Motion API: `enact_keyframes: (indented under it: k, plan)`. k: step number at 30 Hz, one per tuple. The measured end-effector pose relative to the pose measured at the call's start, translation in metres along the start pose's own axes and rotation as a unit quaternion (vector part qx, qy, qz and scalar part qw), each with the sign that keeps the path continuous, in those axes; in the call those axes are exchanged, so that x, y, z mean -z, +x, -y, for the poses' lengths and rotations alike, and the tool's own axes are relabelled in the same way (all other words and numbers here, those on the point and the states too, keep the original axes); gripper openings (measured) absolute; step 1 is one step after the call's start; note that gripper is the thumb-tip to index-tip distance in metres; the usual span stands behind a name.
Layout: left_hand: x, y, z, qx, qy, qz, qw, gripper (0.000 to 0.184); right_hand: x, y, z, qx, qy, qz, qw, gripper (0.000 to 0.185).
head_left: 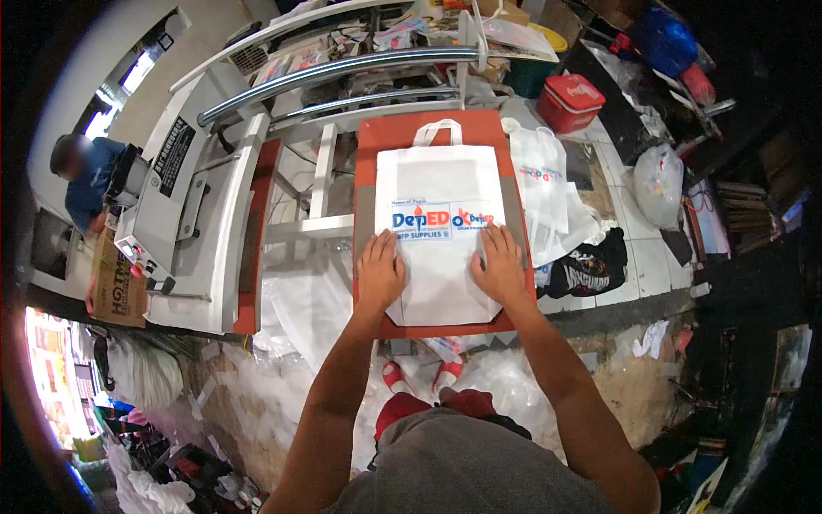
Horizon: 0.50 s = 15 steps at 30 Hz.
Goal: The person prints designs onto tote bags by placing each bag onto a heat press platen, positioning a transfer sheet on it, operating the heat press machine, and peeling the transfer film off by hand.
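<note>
1. Head view: white, printed, rectangular fabric tote bag lies flat over red rectangular board.
2. Left hand, right hand: fingers extended, slightly apart, resting on bag's opposite sides, grasping nothing.

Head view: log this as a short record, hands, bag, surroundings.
left hand: open, on the bag's left edge
right hand: open, on the bag's right edge
white bag: flat, handles away from the wearer, blue and red print
support: red board
right of board: more white bags, red cooler
far left: another person
</note>
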State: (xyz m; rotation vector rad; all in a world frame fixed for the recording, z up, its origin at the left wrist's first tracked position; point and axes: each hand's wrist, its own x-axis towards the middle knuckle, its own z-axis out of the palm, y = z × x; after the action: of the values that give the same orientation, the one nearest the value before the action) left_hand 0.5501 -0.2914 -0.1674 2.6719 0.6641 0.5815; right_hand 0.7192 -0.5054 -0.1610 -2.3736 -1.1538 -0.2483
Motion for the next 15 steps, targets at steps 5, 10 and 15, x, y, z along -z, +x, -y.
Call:
enact_keyframes:
  k: [5,10,15]
  plan:
    - [-0.0041,0.0,0.0041,0.004,0.0,-0.001,1.0,0.05,0.0014,-0.0013,0.0015,-0.003,0.002,0.0,1.0,0.055]
    - [-0.0014,0.0005,0.0018,0.019,-0.02,0.002,1.0,0.049,0.004,-0.001,0.0025,-0.007,0.005,0.009,1.0,0.055]
    - [0.0016,0.0013,-0.0014,0.025,-0.021,0.008,0.999,0.049,0.0026,-0.0013,0.0007,-0.009,0.005,0.011,1.0,0.054]
